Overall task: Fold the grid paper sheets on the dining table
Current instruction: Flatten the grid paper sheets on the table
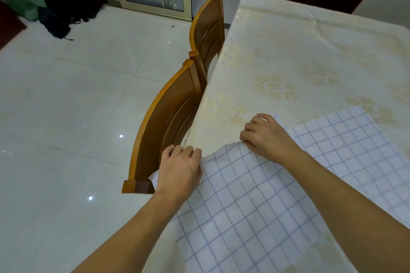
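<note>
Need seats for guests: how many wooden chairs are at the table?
2: near chair beside the left hand, far chair behind it, both along the table's left edge. Others may be out of view.

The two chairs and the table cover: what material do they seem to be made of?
The two chairs look like solid wood with a smooth orange-brown varnish; grain and a slight sheen show on the curved backs. The table cover seems a cream woven or plastic-coated cloth with pale gold flowers; it creases and drapes over the edge.
</note>
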Demonstrator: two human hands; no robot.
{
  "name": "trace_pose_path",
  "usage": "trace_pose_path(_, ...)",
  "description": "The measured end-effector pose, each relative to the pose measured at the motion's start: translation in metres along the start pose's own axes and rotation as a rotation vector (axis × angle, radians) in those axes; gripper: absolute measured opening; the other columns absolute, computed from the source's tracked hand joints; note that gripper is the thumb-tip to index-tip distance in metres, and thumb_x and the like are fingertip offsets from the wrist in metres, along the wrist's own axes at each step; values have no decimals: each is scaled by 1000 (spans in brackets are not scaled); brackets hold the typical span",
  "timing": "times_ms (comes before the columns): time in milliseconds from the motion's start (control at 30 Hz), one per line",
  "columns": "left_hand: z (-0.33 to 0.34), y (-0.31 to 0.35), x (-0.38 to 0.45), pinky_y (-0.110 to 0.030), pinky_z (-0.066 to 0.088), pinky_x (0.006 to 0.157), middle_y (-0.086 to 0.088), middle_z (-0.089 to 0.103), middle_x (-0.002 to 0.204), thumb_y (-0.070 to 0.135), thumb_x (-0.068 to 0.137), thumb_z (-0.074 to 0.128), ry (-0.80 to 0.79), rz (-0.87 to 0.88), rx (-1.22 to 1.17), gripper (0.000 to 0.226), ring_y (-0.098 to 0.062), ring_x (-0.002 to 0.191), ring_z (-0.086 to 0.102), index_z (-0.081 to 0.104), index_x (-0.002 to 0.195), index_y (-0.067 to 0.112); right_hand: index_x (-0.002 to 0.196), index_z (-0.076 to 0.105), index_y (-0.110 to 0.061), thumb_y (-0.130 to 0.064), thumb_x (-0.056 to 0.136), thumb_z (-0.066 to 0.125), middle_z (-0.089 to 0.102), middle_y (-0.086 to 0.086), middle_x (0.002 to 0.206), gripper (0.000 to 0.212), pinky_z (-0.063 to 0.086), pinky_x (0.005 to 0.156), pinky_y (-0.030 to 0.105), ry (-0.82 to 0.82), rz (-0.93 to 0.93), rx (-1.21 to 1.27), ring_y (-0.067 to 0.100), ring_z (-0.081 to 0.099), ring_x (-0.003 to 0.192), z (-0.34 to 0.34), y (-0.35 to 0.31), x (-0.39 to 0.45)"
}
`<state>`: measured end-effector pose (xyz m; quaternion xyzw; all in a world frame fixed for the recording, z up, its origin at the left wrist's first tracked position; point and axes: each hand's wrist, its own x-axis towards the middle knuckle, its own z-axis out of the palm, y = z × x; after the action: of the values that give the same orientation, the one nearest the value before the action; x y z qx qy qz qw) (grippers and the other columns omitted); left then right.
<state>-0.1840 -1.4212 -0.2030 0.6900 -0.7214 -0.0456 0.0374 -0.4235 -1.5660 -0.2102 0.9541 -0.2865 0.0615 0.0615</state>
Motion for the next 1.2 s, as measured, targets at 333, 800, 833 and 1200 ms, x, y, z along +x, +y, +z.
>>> trace_pose_path(333, -44, 17, -32, -41, 52, 82, -5, 67, 84, 22, 80, 72, 145, 61, 20, 15, -23, 77, 62, 69, 93, 15, 83, 72, -16, -15, 85, 74, 70, 3, 86, 3, 45, 100, 51, 147, 93, -25, 27, 65, 85, -42, -14, -49)
trace_pose_path(800, -72, 72, -100, -48, 44, 97, -1, 65, 81, 24, 81, 65, 106, 237, 41, 10, -25, 77, 60, 65, 89, 18, 81, 70, -16, -14, 79, 75, 69, 0, 93, 5, 41, 105, 51, 116, 242, -74, 25, 65, 93, -84, -63, -143)
trace_pose_path(833, -70, 77, -106, -49, 43, 98, -1, 64, 78, 23, 80, 65, 103, 244, 40, 8, -25, 75, 60, 64, 86, 18, 80, 70, -16, -13, 78, 76, 69, 1, 94, 7, 40, 105, 52, 109, 263, -77, 25, 65, 94, -83, -66, -152)
trace_pose_path(1200, -36, 138, -159, -48, 48, 90, 2, 59, 66, 21, 68, 67, -86, 363, 56, 9, -25, 64, 58, 60, 73, 18, 77, 69, -17, -9, 65, 82, 68, 3, 103, 19, 35, 108, 58, 36, 528, -29, 23, 61, 100, -46, -99, -239)
